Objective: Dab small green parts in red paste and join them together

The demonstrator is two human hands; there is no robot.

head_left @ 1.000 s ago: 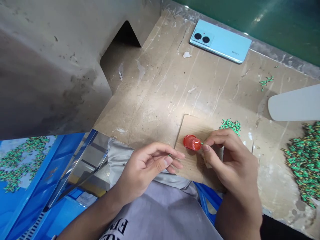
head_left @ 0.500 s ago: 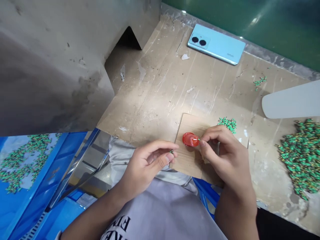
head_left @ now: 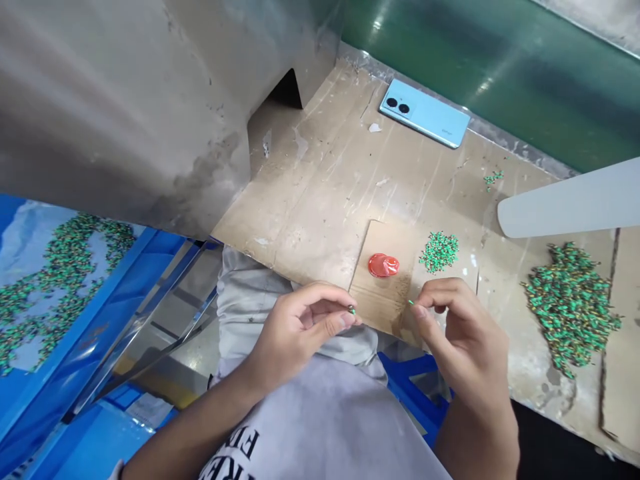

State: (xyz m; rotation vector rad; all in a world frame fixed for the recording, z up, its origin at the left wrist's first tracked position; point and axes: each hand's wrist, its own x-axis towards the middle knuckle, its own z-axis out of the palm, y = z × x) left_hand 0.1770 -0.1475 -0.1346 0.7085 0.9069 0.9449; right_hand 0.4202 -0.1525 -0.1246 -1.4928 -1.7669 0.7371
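My left hand point(head_left: 300, 327) pinches a tiny dark green part point(head_left: 351, 309) between thumb and forefinger at the near edge of the table. My right hand point(head_left: 450, 333) pinches another small green piece point(head_left: 411, 303) at its fingertips, a short way from the left one. A red cap-like dish point(head_left: 383, 265) sits on a small cardboard square point(head_left: 380, 300) just beyond both hands. A small heap of green parts point(head_left: 439, 251) lies right of the dish.
A large pile of green parts point(head_left: 570, 307) lies at the right. A light-blue phone point(head_left: 425, 113) rests face down at the table's far side. A white paddle shape point(head_left: 570, 203) juts in from the right. A blue tray point(head_left: 60, 287) with green parts stands at the left, under a grey metal housing point(head_left: 125, 113).
My right hand drew back from the red dish toward me, carrying the small green piece. The left hand stayed pinched on its part. The camera view shifted, showing more of the blue tray.
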